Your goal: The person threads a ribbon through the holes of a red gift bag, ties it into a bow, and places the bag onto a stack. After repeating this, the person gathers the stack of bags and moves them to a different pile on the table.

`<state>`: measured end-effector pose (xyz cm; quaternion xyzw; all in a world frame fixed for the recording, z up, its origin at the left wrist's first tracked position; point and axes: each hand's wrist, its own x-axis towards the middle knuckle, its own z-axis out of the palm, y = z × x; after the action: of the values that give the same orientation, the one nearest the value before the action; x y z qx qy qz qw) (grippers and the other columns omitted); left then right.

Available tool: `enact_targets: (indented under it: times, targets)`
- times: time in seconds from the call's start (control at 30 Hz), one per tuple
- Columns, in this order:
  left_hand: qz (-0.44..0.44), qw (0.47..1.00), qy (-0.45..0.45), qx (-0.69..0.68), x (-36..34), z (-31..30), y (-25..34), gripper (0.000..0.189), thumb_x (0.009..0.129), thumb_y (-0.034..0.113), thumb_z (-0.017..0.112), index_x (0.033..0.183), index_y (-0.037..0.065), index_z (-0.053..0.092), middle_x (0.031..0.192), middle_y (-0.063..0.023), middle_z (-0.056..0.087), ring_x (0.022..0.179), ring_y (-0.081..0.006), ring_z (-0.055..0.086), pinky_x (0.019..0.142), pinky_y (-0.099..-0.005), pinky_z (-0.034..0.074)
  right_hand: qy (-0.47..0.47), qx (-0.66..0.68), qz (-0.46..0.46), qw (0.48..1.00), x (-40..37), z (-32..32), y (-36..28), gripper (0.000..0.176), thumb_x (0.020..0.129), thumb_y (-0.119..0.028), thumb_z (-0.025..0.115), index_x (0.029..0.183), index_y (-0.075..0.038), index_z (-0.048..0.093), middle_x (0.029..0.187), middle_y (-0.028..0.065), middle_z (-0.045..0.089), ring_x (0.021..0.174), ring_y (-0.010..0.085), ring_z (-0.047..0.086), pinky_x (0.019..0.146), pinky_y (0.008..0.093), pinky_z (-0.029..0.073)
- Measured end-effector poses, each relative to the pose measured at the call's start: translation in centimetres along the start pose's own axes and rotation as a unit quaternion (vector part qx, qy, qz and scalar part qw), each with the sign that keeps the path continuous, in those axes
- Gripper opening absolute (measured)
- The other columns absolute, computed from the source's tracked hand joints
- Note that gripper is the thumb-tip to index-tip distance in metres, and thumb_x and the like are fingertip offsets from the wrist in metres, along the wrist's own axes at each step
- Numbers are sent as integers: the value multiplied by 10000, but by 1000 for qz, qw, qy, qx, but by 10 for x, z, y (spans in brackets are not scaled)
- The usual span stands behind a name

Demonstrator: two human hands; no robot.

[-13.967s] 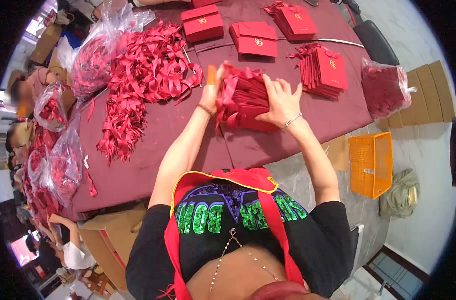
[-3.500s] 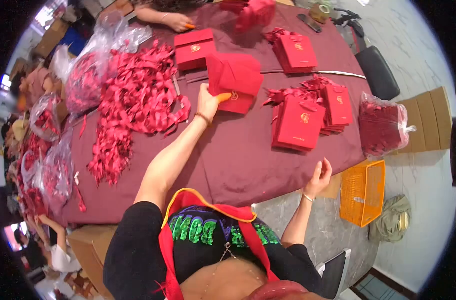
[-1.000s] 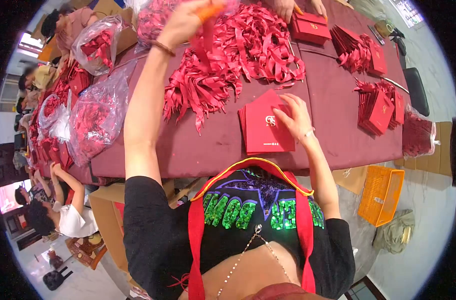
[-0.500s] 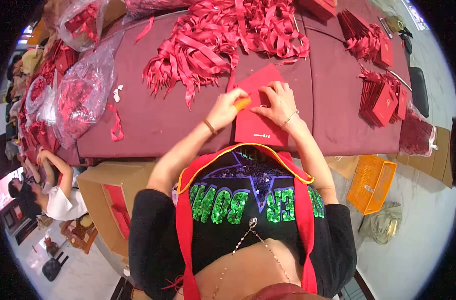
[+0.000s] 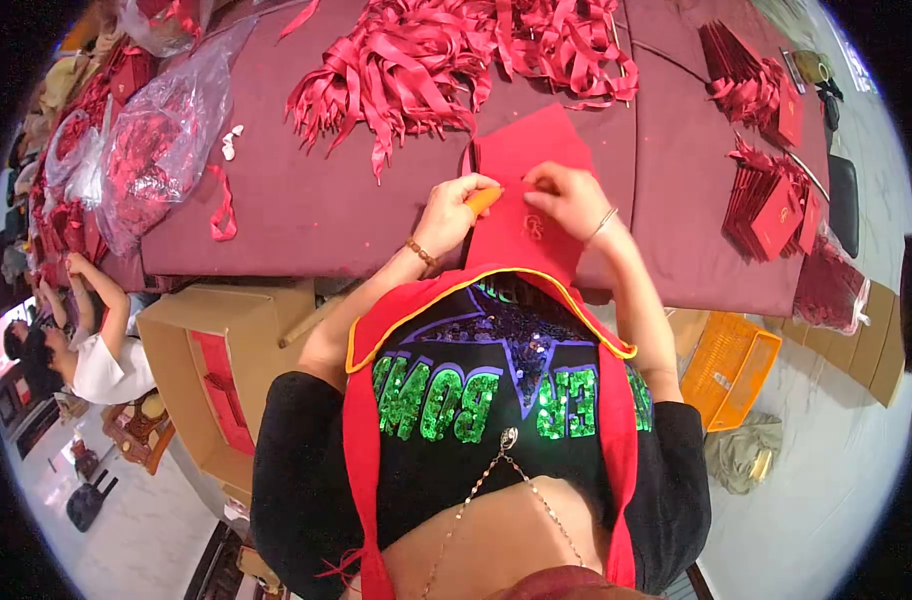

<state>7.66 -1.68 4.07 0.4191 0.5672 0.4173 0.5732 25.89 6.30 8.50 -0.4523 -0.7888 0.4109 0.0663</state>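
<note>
A red paper piece [image 5: 536,140] with a gold emblem lies at the table's near edge in front of me. My left hand [image 5: 450,218] is closed round a small orange-yellow object [image 5: 484,200] at the left side of the paper; its exact kind is unclear. On the right, my right hand [image 5: 573,205] has its fingers curled and pinched together over the paper, its fingertips hidden. Just beyond the paper, a heap of red ribbons [image 5: 396,80] spreads across the maroon cloth.
Stacks of red ribbon-handled bags [image 5: 771,215] lie at the right. Plastic bags of red material [image 5: 151,150] sit at the left. Below the table are a cardboard box [image 5: 181,375] and an orange basket [image 5: 728,370]. Another person [image 5: 111,355] works at the far left.
The face of paper before me now shows a gold emblem instead of small white print. My right hand has drawn its fingers together and turned. The view has shifted slightly.
</note>
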Motion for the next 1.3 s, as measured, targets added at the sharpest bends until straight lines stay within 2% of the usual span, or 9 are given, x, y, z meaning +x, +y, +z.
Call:
enact_targets:
  times: [0.03, 0.07, 0.17, 0.2, 0.23, 0.3, 0.33, 0.4, 1.3]
  targets:
    - [-6, 1000, -3, 10, -1, -1, 3, 143, 854, 94, 527, 960, 50, 612, 679, 14, 574, 577, -17, 490, 454, -150, 332, -36, 155, 2, 987, 9, 7, 30, 258, 720, -170, 677, 926, -28, 615, 799, 90, 643, 736, 168, 615, 674, 289, 483]
    - [19, 999, 5, 45, 2, -3, 0, 138, 853, 111, 531, 940, 47, 617, 651, 23, 560, 544, -33, 471, 460, -174, 338, -94, 166, 27, 981, 13, 0, 32, 259, 751, -149, 669, 961, -12, 604, 802, 34, 629, 734, 93, 571, 670, 238, 462]
    - [69, 990, 24, 119, 4, -9, 6, 141, 851, 131, 537, 923, 39, 617, 641, 33, 549, 546, -36, 464, 469, -201, 348, -160, 314, 56, 934, 16, -1, 37, 226, 795, -68, 615, 1006, 6, 580, 837, -11, 596, 770, 54, 548, 703, 190, 443]
    - [76, 980, 29, 180, 2, -12, 9, 155, 844, 158, 537, 903, 33, 607, 640, -34, 589, 559, -115, 538, 493, -276, 391, -161, 315, 56, 934, 16, 0, 36, 226, 795, -68, 615, 1006, 6, 580, 837, -11, 596, 770, 54, 548, 703, 190, 443]
    - [75, 980, 29, 181, 1, -12, 11, 155, 844, 158, 537, 903, 33, 607, 640, -34, 589, 559, -115, 538, 493, -276, 391, -155, 313, 72, 934, 15, -1, 33, 228, 797, -67, 613, 1009, 8, 578, 847, -5, 598, 784, 59, 553, 715, 190, 443]
    - [127, 949, 22, 287, 0, -10, 13, 166, 830, 187, 539, 879, 40, 596, 689, -143, 612, 625, -249, 606, 539, -350, 429, -152, 313, 88, 933, 13, -2, 26, 229, 800, -67, 612, 1013, 10, 575, 856, 0, 600, 799, 65, 558, 726, 190, 443]
    - [126, 949, 21, 287, 0, -9, 14, 166, 830, 187, 539, 879, 40, 596, 689, -143, 612, 625, -249, 606, 539, -350, 429, -152, 317, 100, 931, 13, -4, 23, 224, 801, -67, 611, 1009, 10, 576, 861, 5, 601, 800, 67, 560, 724, 191, 443]
    - [111, 942, -14, 317, 1, -5, 16, 185, 817, 226, 541, 859, 53, 591, 731, -199, 593, 712, -351, 598, 589, -411, 441, -150, 322, 111, 928, 12, -4, 23, 219, 802, -68, 610, 1004, 9, 576, 866, 9, 603, 800, 69, 562, 722, 192, 444]
    - [72, 935, -2, 348, 11, 8, 31, 214, 782, 258, 536, 808, 64, 623, 689, -192, 601, 702, -365, 596, 624, -454, 450, -157, 365, 65, 915, 5, 1, 30, 265, 794, -28, 598, 1053, 13, 560, 907, 19, 608, 799, 66, 570, 713, 193, 459]
